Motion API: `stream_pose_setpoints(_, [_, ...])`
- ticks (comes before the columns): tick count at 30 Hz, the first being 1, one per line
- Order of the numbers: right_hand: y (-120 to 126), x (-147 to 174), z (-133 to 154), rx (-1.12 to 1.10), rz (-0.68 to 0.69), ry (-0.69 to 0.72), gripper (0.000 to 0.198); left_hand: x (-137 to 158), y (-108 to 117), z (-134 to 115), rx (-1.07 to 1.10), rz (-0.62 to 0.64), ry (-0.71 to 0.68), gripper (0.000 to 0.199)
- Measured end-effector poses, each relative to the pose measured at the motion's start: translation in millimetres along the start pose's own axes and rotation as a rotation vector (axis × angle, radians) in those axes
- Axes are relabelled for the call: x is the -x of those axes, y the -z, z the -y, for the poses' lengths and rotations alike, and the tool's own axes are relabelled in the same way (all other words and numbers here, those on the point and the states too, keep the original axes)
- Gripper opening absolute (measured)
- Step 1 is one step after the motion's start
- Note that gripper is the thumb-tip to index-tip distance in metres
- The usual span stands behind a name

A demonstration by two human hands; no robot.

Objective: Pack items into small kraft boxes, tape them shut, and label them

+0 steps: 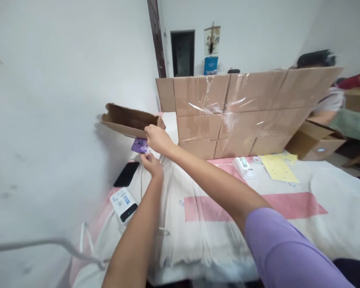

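Note:
My left hand (152, 165) is closed in a pinch at the lower edge of a small purple packet (138, 145), which has a dark round mark and a pale part near my fingers. Just above it, my right hand (159, 139) has its fingers closed on the front rim of an open brown cardboard box (124, 127), near its right corner. The box sits against the white wall, its opening showing a dark inside. The packet is in front of the box, just below the rim. My right fingertips are partly hidden.
A black phone-like slab (126, 174) and a white box with a phone picture (123, 205) lie at left. A taped cardboard partition (243, 114) crosses the back. Right of centre are a white device (243, 167) and a yellow dotted sheet (279, 167). People sit beyond the partition.

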State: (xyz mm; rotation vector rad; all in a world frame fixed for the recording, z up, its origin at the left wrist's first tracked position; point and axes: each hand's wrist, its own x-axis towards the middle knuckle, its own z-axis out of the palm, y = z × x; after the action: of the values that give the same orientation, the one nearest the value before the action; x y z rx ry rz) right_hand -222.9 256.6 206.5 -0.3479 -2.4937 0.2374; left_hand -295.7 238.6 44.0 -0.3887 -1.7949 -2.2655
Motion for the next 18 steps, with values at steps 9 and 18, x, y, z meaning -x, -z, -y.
stream_pose_setpoints(9, [166.3, 213.5, -25.4, -0.017, -0.368, 0.046, 0.016, 97.7, 90.3, -76.7, 0.125, 0.156, 0.199, 0.038])
stream_pose_setpoints(18, [218.2, 367.0, -123.1, 0.052, -0.653, -0.304, 0.013, 137.8, 94.2, -95.8, 0.223, 0.352, 0.465, 0.032])
